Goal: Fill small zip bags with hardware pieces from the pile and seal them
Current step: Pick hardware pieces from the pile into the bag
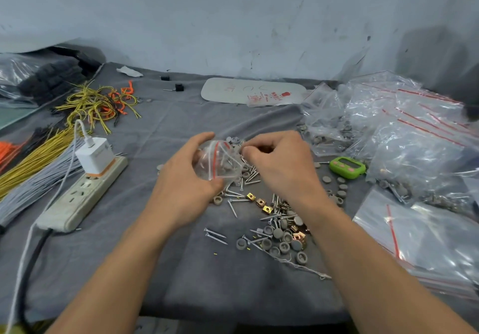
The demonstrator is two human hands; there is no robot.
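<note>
Head view: left hand (185,178) cups the small zip bag (219,161) (red seal strip upright), right hand (281,162) pinching its rim above the hardware pile (274,219).

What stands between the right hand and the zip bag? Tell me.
Nothing visible. The left hand grips the small zip bag, and the right hand pinches its edge; the hardware pile lies nearer, on the cloth.

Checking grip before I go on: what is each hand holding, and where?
Left hand cups the small zip bag round its body. Right hand pinches at the bag's mouth; whether bag or piece, cannot tell.
</note>
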